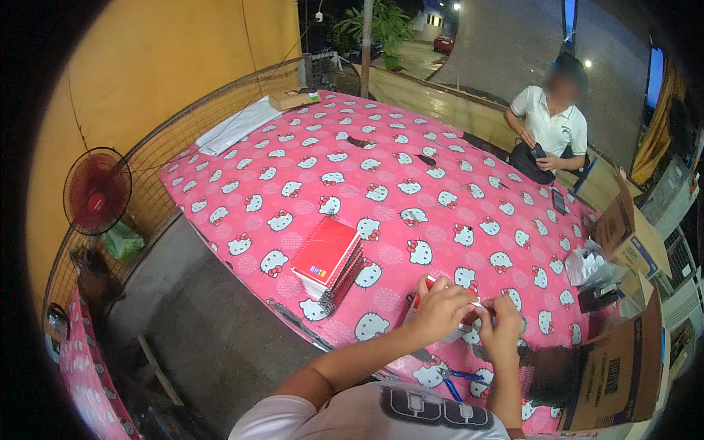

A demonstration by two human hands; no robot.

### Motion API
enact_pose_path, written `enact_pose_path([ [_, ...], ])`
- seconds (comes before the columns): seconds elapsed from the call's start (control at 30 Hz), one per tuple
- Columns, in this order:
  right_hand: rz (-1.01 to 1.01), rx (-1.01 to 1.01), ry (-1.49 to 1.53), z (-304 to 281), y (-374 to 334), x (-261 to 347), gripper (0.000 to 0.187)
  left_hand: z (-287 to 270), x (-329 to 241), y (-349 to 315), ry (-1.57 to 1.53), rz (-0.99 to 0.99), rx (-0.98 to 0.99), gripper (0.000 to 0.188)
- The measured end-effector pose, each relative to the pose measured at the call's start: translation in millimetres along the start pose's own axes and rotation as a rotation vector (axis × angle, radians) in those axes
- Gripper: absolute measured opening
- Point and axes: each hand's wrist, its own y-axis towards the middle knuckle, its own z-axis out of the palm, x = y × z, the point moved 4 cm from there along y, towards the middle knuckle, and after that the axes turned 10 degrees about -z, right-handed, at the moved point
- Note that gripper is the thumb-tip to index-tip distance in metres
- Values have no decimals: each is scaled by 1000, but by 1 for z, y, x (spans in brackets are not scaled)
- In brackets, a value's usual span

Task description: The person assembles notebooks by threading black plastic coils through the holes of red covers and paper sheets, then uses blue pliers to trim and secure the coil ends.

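Observation:
Near the table's front edge, my left hand (442,309) bends over a red-covered notebook (468,323) with pale page edges, its fingers curled on it. Most of that notebook is hidden beneath my hands. My right hand (500,328) is pinched close beside its right edge, near a small white bit; what lies between the fingertips is too small to tell. To the left stands a neat stack of red spiral notebooks (326,248), coils facing right. Blue-handled pliers (456,378) lie on the table close to my body, below the notebook.
A pink patterned cloth covers the table (389,213). On the right are open cardboard boxes (616,367), a plastic bag (584,265) and dark mesh-like material (546,374). Across the table a person (554,125) sits holding a black item. A phone (559,202) lies nearby; a fan (97,192) stands left.

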Motion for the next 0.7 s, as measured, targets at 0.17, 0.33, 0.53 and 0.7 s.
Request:
enact_pose_path([
  [0.17, 116, 60, -5, -4, -3, -14, 15, -3, 5, -6, -16, -11, 50, 15],
  [0.33, 360, 211, -287, -48, -44, -154, 37, -6, 3, 1, -59, -13, 49, 17],
  [0.53, 144, 299, -348, -9, -109, -196, 50, 6, -3, 16, -67, 19, 95, 24],
  [0.7, 402, 262, -261, -3, -47, -178, 52, 4, 10, 13, -59, 42, 28, 30],
])
